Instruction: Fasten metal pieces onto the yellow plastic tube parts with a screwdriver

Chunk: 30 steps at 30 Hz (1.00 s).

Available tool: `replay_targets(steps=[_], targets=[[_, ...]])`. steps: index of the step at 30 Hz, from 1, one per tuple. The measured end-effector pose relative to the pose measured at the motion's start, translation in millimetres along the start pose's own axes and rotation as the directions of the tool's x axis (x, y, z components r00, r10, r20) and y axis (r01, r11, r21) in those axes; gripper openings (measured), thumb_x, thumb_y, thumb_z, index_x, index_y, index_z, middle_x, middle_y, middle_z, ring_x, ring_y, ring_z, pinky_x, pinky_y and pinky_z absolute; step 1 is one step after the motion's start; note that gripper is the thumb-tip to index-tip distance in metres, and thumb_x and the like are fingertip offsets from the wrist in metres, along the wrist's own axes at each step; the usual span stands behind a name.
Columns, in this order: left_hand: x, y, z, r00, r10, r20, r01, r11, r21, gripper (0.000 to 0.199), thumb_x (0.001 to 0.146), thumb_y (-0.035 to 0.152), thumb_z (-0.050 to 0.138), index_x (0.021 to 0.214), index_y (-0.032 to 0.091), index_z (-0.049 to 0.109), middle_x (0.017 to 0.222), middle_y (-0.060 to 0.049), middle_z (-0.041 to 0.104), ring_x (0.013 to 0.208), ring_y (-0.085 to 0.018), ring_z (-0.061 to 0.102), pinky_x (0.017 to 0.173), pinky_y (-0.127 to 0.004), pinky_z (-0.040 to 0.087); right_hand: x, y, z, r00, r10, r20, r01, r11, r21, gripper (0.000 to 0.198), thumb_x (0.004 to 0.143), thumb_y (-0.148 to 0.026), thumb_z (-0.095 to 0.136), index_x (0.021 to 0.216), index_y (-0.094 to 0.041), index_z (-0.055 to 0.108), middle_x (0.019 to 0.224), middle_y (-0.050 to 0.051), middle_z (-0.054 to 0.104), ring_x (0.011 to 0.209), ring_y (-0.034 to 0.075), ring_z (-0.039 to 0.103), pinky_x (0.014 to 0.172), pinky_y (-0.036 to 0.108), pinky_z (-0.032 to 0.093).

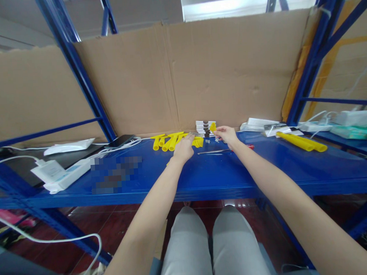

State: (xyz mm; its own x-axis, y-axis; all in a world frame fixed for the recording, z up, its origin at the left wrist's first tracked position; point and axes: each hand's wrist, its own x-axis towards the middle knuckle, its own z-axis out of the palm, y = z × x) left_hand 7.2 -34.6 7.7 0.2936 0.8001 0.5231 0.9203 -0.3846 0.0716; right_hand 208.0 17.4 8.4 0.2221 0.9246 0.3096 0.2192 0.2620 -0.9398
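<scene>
My right hand (228, 136) pinches a small yellow plastic piece (213, 127) between thumb and fingertips, in front of a stack of white strips with dark brown middles (204, 129). With fingers stretched out, my left hand (184, 148) lies over the yellow parts on the blue shelf. Left of it is a row of yellow tube-shaped parts (172, 144); by its fingertips, several small yellow pieces (198, 142). Tiny metal bits (207, 141) lie between the hands. Below them a screwdriver (213, 152) rests flat, its red handle partly behind my right wrist.
Two yellow tubes (303, 142) lie at the right beside white packets (258, 124). At the left are a white power strip (70, 176) with a plugged-in adapter, cables and a dark phone-like slab (121, 141). Cardboard (223, 69) walls the back; blue posts (82, 77) flank the shelf.
</scene>
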Motion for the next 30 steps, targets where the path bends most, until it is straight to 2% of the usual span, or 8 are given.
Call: replay_targets(steps=[4,7,11,14,17,22,25,30], targets=[[0.7,-1.3,1.6,1.000,-0.001,-0.005,0.001,1.000,-0.012,0.060,0.078,0.002,0.045,0.136,0.016,0.054,0.143,-0.010,0.052,0.132,-0.025,0.049,0.110,-0.041,0.041,2.4,3.0,-0.1,0.999,-0.046,-0.009,0.045,0.992,-0.117,0.011,0.080,-0.023,0.067,0.076,-0.016,0.060,0.068,0.001,0.065,0.059,0.010,0.060,0.050,0.018,0.047],[1.5,-2.2,3.1,1.000,0.000,-0.014,0.000,1.000,-0.017,0.061,0.078,0.002,0.045,0.136,0.017,0.054,0.142,-0.009,0.053,0.132,-0.024,0.049,0.110,-0.040,0.041,0.1,2.5,2.7,0.998,0.050,0.034,-0.048,0.997,-0.055,0.010,0.082,-0.021,0.065,0.083,-0.017,0.056,0.067,0.000,0.063,0.054,0.010,0.060,0.051,0.020,0.049],[1.6,-2.7,4.0,1.000,-0.003,-0.020,0.002,1.000,-0.014,0.059,0.078,0.001,0.044,0.135,0.016,0.055,0.142,-0.009,0.053,0.132,-0.023,0.049,0.111,-0.039,0.040,-6.5,0.2,7.7,0.978,0.199,0.068,-0.198,0.980,-0.018,0.022,0.082,-0.014,0.063,0.099,-0.019,0.051,0.064,-0.003,0.061,0.044,0.009,0.055,0.046,0.020,0.046],[1.7,-3.5,4.4,1.000,0.003,-0.018,-0.003,1.000,-0.011,0.059,0.079,0.001,0.044,0.135,0.014,0.055,0.143,-0.011,0.052,0.133,-0.023,0.048,0.112,-0.038,0.039,-8.8,-0.2,11.0,0.967,0.214,0.141,-0.209,0.977,-0.051,0.012,0.082,-0.012,0.060,0.091,-0.018,0.055,0.065,-0.001,0.060,0.047,0.008,0.052,0.045,0.018,0.044],[2.3,-5.0,5.3,1.000,0.019,-0.023,-0.019,1.000,-0.012,0.058,0.079,0.001,0.044,0.135,0.014,0.055,0.143,-0.011,0.053,0.132,-0.022,0.049,0.112,-0.038,0.038,-7.9,0.9,14.6,0.959,0.142,0.245,-0.109,0.984,-0.144,0.007,0.078,-0.011,0.063,0.083,-0.016,0.061,0.071,0.002,0.064,0.059,0.009,0.056,0.050,0.017,0.044],[3.0,-6.1,6.0,1.000,0.019,-0.010,-0.019,1.000,0.000,0.058,0.079,0.001,0.044,0.134,0.014,0.055,0.143,-0.011,0.052,0.133,-0.022,0.049,0.112,-0.038,0.038,-5.4,6.4,26.7,0.944,-0.034,0.329,0.115,0.966,-0.231,0.019,0.072,-0.008,0.067,0.090,-0.015,0.067,0.085,0.002,0.070,0.076,0.011,0.062,0.068,0.020,0.050],[2.4,-4.7,4.8,1.000,0.016,-0.005,-0.016,1.000,0.006,0.059,0.078,0.000,0.044,0.134,0.015,0.055,0.144,-0.011,0.051,0.132,-0.022,0.049,0.111,-0.038,0.039,-2.5,12.8,37.0,0.911,-0.092,0.403,0.196,0.954,-0.225,0.022,0.070,-0.002,0.066,0.089,-0.015,0.067,0.089,0.003,0.072,0.080,0.012,0.064,0.077,0.023,0.051],[0.7,-0.6,0.9,1.000,-0.004,0.025,0.003,1.000,0.022,0.058,0.080,0.001,0.042,0.135,0.012,0.053,0.144,-0.011,0.052,0.133,-0.021,0.048,0.111,-0.034,0.039,6.3,21.8,46.2,0.861,-0.153,0.485,0.337,0.886,-0.318,0.021,0.072,-0.002,0.066,0.088,-0.016,0.067,0.091,0.003,0.073,0.083,0.014,0.065,0.080,0.025,0.051]])
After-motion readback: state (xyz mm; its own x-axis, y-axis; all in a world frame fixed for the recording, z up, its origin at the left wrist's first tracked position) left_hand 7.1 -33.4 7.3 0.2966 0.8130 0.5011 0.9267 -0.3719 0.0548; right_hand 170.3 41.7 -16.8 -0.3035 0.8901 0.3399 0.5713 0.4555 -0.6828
